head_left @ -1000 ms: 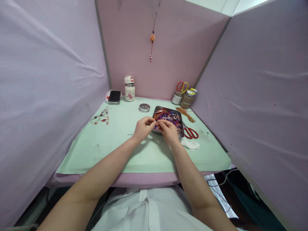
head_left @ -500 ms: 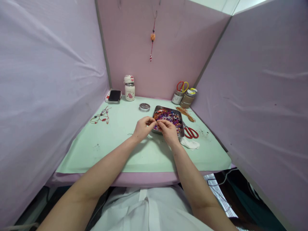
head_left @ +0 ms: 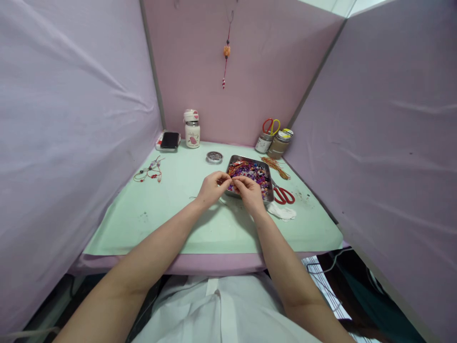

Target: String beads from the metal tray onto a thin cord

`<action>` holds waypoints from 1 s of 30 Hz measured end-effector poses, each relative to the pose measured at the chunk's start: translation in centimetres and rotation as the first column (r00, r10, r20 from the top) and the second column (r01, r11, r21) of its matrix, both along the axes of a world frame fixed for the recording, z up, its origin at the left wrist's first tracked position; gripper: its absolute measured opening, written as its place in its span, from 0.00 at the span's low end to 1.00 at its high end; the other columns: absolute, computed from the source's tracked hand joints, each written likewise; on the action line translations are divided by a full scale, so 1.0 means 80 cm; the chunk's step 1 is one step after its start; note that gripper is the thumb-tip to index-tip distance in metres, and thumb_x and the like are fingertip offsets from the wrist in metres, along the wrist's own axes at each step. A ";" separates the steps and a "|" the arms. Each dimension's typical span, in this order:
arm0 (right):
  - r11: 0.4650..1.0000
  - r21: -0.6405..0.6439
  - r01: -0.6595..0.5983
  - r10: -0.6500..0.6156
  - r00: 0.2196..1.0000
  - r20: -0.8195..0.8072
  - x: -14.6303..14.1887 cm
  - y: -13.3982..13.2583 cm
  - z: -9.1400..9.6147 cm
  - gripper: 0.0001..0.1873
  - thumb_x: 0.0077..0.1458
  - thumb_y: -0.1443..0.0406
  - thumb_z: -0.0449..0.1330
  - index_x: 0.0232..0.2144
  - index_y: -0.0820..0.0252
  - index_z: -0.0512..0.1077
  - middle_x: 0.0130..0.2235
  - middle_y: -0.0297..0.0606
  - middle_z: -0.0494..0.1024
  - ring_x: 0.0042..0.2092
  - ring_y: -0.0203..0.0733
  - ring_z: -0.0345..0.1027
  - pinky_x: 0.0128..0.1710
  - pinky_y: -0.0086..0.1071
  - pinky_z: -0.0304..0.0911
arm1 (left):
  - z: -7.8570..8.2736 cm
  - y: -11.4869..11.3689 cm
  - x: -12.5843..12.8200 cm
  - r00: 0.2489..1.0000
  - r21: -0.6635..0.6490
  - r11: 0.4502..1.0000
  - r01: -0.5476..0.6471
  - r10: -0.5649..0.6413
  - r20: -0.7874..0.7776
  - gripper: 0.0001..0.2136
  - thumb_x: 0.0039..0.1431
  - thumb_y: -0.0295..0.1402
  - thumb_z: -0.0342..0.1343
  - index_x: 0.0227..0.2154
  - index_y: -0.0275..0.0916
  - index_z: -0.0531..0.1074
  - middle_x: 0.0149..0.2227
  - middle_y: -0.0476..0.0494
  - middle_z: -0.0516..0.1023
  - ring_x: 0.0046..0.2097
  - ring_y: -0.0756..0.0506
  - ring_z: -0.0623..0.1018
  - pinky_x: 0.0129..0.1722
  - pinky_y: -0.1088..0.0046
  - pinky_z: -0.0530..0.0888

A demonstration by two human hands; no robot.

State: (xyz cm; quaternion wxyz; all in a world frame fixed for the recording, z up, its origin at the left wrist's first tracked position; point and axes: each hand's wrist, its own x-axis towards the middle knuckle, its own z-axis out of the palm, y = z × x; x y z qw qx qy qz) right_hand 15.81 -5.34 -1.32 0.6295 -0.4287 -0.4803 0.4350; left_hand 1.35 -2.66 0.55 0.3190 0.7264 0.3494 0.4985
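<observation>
My left hand and my right hand meet fingertip to fingertip over the near left part of a metal tray. Both are closed in a pinch; whatever lies between the fingers is too small to name. Heaped in the tray are purple, red and orange beads with some cord among them. A thin dark strand end shows just left of my left wrist.
Right of the tray lie red-handled scissors, a white cloth and brown cord. Behind stand two jars, one holding scissors. A round tin, bottle, phone and beaded strings sit farther left.
The whole view has shifted up very slightly. Both hands keep nearly the same pinch over the tray, with only a tiny shift of the fingers.
</observation>
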 end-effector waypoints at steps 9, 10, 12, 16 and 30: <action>0.999 0.036 0.029 -0.033 0.994 0.108 -0.003 -0.004 0.007 0.10 0.48 0.58 0.63 0.30 0.57 0.76 0.27 0.31 0.75 0.25 0.32 0.59 0.27 0.29 0.58 | 0.000 0.002 -0.001 1.000 0.005 1.000 0.001 -0.001 -0.009 0.05 0.54 0.33 0.55 0.28 0.38 0.73 0.30 0.47 0.76 0.34 0.48 0.74 0.36 0.72 0.70; 0.999 0.037 0.032 -0.036 0.993 0.114 -0.004 -0.004 0.008 0.10 0.48 0.58 0.63 0.30 0.57 0.76 0.27 0.31 0.75 0.25 0.32 0.59 0.27 0.29 0.58 | 0.000 0.002 -0.001 1.000 0.004 1.000 -0.002 0.002 -0.005 0.06 0.55 0.34 0.55 0.28 0.38 0.73 0.30 0.46 0.76 0.34 0.48 0.74 0.36 0.72 0.70; 0.998 0.035 0.042 -0.046 0.992 0.114 -0.004 -0.004 0.008 0.10 0.47 0.58 0.63 0.31 0.57 0.76 0.27 0.31 0.75 0.25 0.32 0.59 0.28 0.29 0.58 | -0.001 0.003 -0.002 1.000 0.002 1.000 -0.009 0.009 -0.004 0.06 0.55 0.34 0.55 0.28 0.38 0.74 0.30 0.46 0.76 0.34 0.48 0.74 0.35 0.72 0.70; 0.998 0.036 0.054 -0.057 0.993 0.105 -0.005 -0.003 0.006 0.10 0.47 0.58 0.63 0.31 0.57 0.77 0.28 0.32 0.76 0.26 0.33 0.60 0.28 0.30 0.59 | -0.002 0.004 -0.002 1.000 0.013 1.000 -0.015 0.015 -0.013 0.06 0.55 0.34 0.55 0.28 0.38 0.74 0.31 0.45 0.76 0.34 0.48 0.74 0.35 0.72 0.71; 0.997 0.061 0.055 -0.065 0.983 0.174 -0.004 -0.002 0.002 0.11 0.49 0.58 0.61 0.32 0.59 0.76 0.27 0.33 0.74 0.25 0.33 0.59 0.27 0.29 0.57 | -0.004 0.005 -0.003 0.996 0.070 0.997 -0.015 0.022 -0.089 0.06 0.57 0.33 0.53 0.29 0.37 0.73 0.30 0.47 0.75 0.35 0.49 0.73 0.37 0.72 0.70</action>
